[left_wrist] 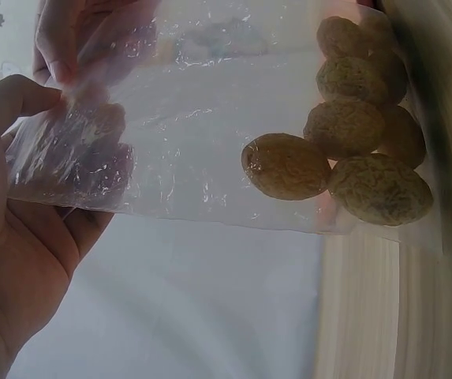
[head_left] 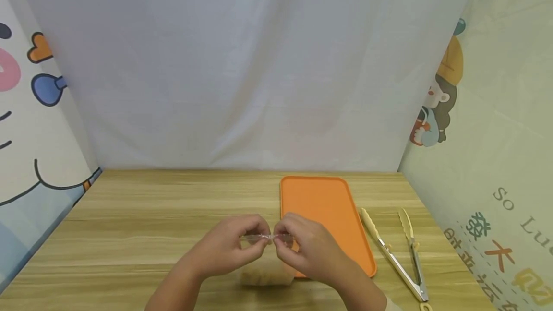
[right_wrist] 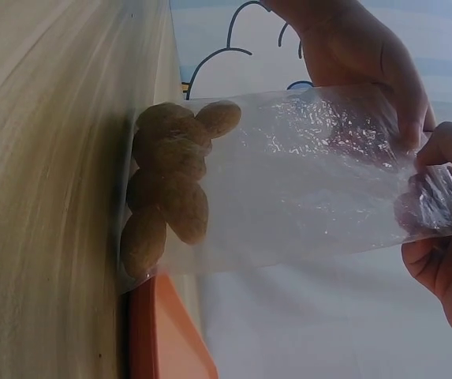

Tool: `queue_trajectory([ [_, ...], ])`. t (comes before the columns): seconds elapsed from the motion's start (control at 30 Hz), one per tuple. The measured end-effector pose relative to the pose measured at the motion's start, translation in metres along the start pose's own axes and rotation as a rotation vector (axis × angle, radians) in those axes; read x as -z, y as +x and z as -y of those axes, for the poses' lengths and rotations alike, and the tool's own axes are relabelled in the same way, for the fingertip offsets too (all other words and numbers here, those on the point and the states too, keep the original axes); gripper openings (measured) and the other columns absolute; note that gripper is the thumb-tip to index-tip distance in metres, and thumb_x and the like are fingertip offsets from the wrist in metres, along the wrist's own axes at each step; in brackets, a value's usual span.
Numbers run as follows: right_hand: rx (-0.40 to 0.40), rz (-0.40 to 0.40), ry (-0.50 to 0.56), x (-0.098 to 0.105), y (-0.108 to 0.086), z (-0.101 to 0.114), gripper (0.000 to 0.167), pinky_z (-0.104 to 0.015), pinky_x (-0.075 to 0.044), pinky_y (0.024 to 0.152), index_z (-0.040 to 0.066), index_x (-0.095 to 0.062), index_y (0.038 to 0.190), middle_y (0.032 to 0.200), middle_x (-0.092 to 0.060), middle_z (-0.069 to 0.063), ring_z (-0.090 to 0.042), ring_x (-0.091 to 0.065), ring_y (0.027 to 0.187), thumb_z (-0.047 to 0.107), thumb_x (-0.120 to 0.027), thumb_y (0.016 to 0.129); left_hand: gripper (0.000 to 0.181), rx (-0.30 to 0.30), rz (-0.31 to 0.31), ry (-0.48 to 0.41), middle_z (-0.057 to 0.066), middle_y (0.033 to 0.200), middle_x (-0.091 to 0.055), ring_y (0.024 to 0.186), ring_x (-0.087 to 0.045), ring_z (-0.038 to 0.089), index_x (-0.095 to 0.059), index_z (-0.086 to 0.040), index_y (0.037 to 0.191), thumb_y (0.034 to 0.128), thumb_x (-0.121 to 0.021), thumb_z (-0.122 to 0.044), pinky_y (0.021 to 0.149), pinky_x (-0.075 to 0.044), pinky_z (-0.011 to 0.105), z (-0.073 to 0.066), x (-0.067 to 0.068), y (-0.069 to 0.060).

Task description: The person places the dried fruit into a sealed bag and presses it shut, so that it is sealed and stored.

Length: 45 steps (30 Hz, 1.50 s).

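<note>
A clear plastic bag (left_wrist: 210, 118) hangs upright between my hands, low and near the front of the table. Several brown, wrinkled oval dried fruits (left_wrist: 379, 189), which look like dates, lie gathered at its bottom. My left hand (head_left: 233, 246) pinches the bag's top edge between thumb and fingers. Close beside it, my right hand (head_left: 306, 251) pinches the same edge, and the fingertips of both nearly meet at the middle. In the right wrist view the fruits (right_wrist: 182, 209) show through the bag, close to the tabletop.
An orange tray (head_left: 317, 198) lies right of centre, partly behind my right hand. Metal tongs (head_left: 397, 264) with cream tips lie spread to the right of the tray. A pale curtain (head_left: 242, 71) closes off the wood-grain table (head_left: 142, 215) at the back.
</note>
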State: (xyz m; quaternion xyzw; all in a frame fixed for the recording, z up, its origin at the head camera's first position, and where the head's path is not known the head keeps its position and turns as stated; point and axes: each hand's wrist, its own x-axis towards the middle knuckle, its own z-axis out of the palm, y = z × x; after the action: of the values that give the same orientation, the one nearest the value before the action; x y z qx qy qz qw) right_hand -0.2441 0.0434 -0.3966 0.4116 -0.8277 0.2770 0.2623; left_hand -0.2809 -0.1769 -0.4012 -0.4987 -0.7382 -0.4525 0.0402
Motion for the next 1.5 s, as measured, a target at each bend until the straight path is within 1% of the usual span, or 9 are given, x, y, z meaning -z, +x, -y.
queue_trajectory([
  [0.17,0.001,-0.003,0.013,0.000,0.000,0.002,0.008,-0.009,-0.046,0.062,0.015,-0.060,0.096,0.086,-0.061,0.008,-0.003,-0.054,0.069,0.009,-0.061,0.092,0.015,-0.003,-0.003,0.010,-0.002,0.090,-0.069,0.088,-0.065,0.003,-0.061,-0.017,0.096,0.0908,-0.062,-0.003,0.081,-0.057,0.025,0.000,0.000,-0.001],
  [0.33,0.004,-0.008,0.007,-0.001,0.001,0.002,0.011,-0.007,-0.044,0.063,0.016,-0.060,0.095,0.086,-0.061,0.007,-0.002,-0.054,0.068,0.007,-0.063,0.090,0.013,-0.012,-0.003,0.017,-0.002,0.091,-0.070,0.087,-0.065,0.003,-0.062,-0.017,0.097,0.0921,-0.062,-0.005,0.080,-0.057,0.025,-0.001,0.001,-0.001],
  [0.47,0.011,-0.008,0.001,-0.002,0.001,0.002,0.014,-0.005,-0.042,0.063,0.016,-0.059,0.094,0.086,-0.062,0.006,-0.002,-0.054,0.068,0.006,-0.065,0.087,0.011,-0.034,-0.009,0.028,-0.003,0.090,-0.070,0.086,-0.066,0.004,-0.062,-0.016,0.097,0.0928,-0.062,-0.006,0.078,-0.057,0.026,-0.002,0.002,-0.001],
  [0.73,0.023,-0.008,-0.021,-0.002,0.001,0.002,0.016,-0.004,-0.041,0.061,0.017,-0.059,0.093,0.085,-0.061,0.007,-0.001,-0.052,0.066,0.004,-0.065,0.085,0.010,-0.050,-0.009,0.026,-0.004,0.091,-0.070,0.086,-0.066,0.004,-0.063,-0.014,0.098,0.0933,-0.062,-0.006,0.077,-0.057,0.027,-0.002,0.001,0.000],
  [0.9,0.029,-0.012,-0.023,-0.001,0.001,0.002,0.017,-0.004,-0.041,0.062,0.017,-0.058,0.092,0.084,-0.061,0.009,-0.001,-0.052,0.067,0.003,-0.065,0.083,0.010,-0.054,-0.008,0.020,-0.006,0.090,-0.069,0.084,-0.065,0.004,-0.063,-0.015,0.097,0.0932,-0.063,-0.006,0.077,-0.057,0.027,-0.003,0.001,0.000],
  [1.07,0.032,-0.002,-0.038,0.000,0.002,0.001,0.016,-0.005,-0.042,0.063,0.017,-0.058,0.091,0.083,-0.059,0.009,-0.001,-0.053,0.068,0.004,-0.063,0.083,0.008,-0.034,0.008,0.019,-0.007,0.089,-0.068,0.085,-0.065,0.003,-0.062,-0.017,0.096,0.0945,-0.063,-0.009,0.078,-0.057,0.027,-0.001,0.003,-0.001],
  [1.27,0.002,0.017,-0.029,0.000,0.000,-0.001,0.014,-0.006,-0.043,0.062,0.017,-0.056,0.090,0.083,-0.057,0.010,0.000,-0.053,0.069,0.005,-0.062,0.083,0.005,0.009,0.010,0.044,-0.010,0.086,-0.066,0.084,-0.064,0.001,-0.061,-0.020,0.093,0.0960,-0.062,-0.016,0.079,-0.056,0.027,0.004,0.006,-0.004],
  [1.33,0.004,0.015,-0.032,0.000,-0.001,-0.003,0.015,-0.006,-0.043,0.063,0.017,-0.056,0.090,0.083,-0.057,0.010,-0.001,-0.054,0.069,0.005,-0.063,0.083,0.005,0.018,0.009,0.048,-0.012,0.087,-0.066,0.085,-0.064,0.002,-0.062,-0.019,0.093,0.0960,-0.062,-0.016,0.079,-0.056,0.027,0.005,0.007,-0.005],
  [1.5,-0.017,0.013,-0.040,0.002,-0.002,-0.006,0.015,-0.007,-0.044,0.063,0.017,-0.055,0.089,0.083,-0.057,0.010,0.000,-0.055,0.070,0.005,-0.063,0.083,0.011,0.023,0.006,0.048,-0.008,0.088,-0.068,0.087,-0.065,0.003,-0.062,-0.021,0.094,0.0943,-0.063,-0.010,0.080,-0.056,0.027,0.006,0.012,-0.007],
])
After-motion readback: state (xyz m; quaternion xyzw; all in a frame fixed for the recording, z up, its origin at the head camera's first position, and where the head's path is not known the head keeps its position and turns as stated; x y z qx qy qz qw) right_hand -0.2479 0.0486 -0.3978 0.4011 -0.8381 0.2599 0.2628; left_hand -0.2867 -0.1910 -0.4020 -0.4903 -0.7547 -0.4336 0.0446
